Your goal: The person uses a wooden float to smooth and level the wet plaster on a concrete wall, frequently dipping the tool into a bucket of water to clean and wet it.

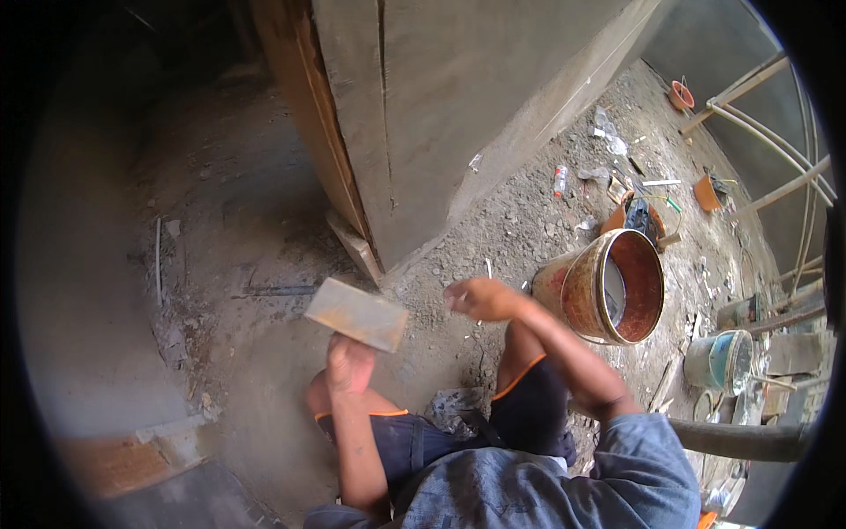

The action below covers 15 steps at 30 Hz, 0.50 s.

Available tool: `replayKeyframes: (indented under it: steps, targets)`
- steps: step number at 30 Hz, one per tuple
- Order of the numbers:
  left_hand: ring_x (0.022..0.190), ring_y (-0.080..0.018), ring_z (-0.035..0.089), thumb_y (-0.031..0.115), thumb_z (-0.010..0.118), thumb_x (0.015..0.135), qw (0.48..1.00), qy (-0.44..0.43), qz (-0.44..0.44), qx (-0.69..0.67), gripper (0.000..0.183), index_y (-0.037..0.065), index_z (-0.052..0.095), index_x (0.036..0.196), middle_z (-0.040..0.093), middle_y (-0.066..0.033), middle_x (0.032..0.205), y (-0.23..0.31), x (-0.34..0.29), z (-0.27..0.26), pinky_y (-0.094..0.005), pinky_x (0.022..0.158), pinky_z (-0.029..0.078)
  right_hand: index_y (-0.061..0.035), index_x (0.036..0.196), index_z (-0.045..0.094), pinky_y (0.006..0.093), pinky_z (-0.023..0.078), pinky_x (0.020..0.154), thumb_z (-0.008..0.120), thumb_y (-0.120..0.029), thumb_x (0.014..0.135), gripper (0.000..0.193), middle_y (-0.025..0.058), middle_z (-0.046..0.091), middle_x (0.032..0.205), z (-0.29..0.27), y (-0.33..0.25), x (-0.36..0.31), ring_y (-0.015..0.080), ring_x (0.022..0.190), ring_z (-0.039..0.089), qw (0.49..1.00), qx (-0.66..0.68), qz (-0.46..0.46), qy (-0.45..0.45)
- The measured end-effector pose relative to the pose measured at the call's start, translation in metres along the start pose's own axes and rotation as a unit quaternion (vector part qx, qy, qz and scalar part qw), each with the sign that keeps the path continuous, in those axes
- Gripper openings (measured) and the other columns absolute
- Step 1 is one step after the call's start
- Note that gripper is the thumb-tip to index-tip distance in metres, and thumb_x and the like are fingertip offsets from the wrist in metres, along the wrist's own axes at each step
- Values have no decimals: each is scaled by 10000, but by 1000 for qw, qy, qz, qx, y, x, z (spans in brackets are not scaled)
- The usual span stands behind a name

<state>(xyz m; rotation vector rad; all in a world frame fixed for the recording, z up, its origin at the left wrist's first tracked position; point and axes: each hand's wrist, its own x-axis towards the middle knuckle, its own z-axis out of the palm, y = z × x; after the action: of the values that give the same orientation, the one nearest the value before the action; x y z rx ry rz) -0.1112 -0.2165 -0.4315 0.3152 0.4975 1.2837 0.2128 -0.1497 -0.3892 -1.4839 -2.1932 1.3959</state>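
My left hand [350,364] is closed on the underside of a flat rectangular plate [357,315], grey with rusty orange stains. It is held tilted above the ground over my left knee; its grip side is hidden. My right hand [483,299] hangs in the air to the right of the plate, apart from it. Its fingers are loosely bent and slightly apart, with nothing visible in them. Just ahead stands the lower corner of a grey plastered wall [449,106], edged on its left side by a brown wooden board [322,123].
A large stained bucket [564,286] lies tipped right of my right arm. Rubble, a small bottle [560,181] and plastic scraps litter the ground beyond. Farther right are a pale blue bucket [718,361] and bamboo poles [784,187]. A wood offcut [355,247] leans at the wall's foot.
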Motion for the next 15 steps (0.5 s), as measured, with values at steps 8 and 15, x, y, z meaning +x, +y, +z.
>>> replayKeyframes:
  steps: [8, 15]
  targets:
    - [1213, -258, 649, 193, 651, 1020, 981, 146, 11, 129, 415, 34, 539, 1387, 645, -104, 1344, 71, -5, -6, -443, 1042, 534, -65, 1372, 649, 494, 498, 1070, 601, -634, 975, 695, 196, 677, 1330, -118, 83, 3, 318, 1189, 670, 919, -363, 29, 152]
    - [1194, -229, 651, 150, 643, 1028, 957, 156, 129, 207, 417, 30, 496, 1400, 644, -101, 1317, 92, 7, 38, -414, 1044, 535, -12, 973, 771, 332, 526, 633, 713, -447, 975, 439, 84, 709, 721, -163, -48, 0, 167, 674, 671, 992, 4, -109, 65]
